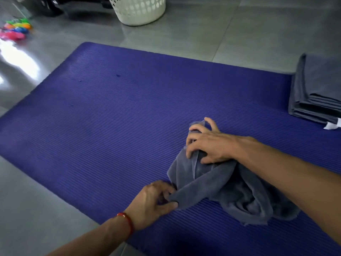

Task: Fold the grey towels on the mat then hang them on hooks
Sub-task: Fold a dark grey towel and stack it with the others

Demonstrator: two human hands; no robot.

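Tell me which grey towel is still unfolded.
The crumpled towel under both hands; the others sit in a folded stack at the mat's right end.

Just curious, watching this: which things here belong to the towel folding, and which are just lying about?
Part of the job:
crumpled grey towel
purple mat
folded grey towels
left hand
right hand

Lying about:
white laundry basket
colourful clips
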